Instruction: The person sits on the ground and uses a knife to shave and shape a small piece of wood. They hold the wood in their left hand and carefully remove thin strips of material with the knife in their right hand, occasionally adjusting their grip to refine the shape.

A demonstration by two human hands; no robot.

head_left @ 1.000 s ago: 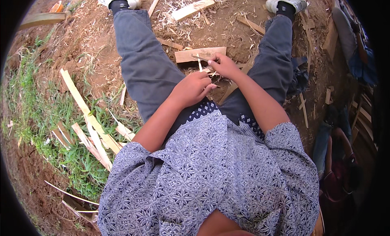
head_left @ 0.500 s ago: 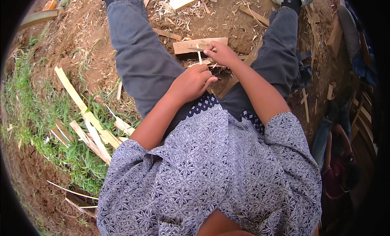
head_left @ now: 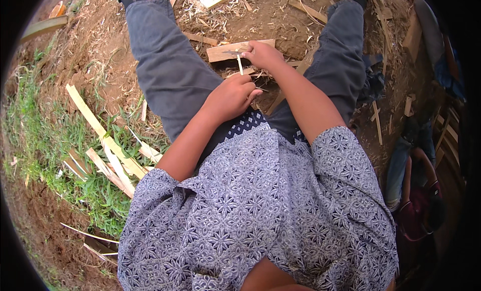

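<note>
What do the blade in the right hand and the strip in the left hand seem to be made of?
The blade is probably metal with a dull finish: it looks grey and thin. The strip looks like bare wood or bamboo: pale cream, without visible coating; its grain is too small to tell which.

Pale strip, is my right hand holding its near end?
No, the left hand holds the near end of the pale strip, while the right hand is by its far end.
</note>
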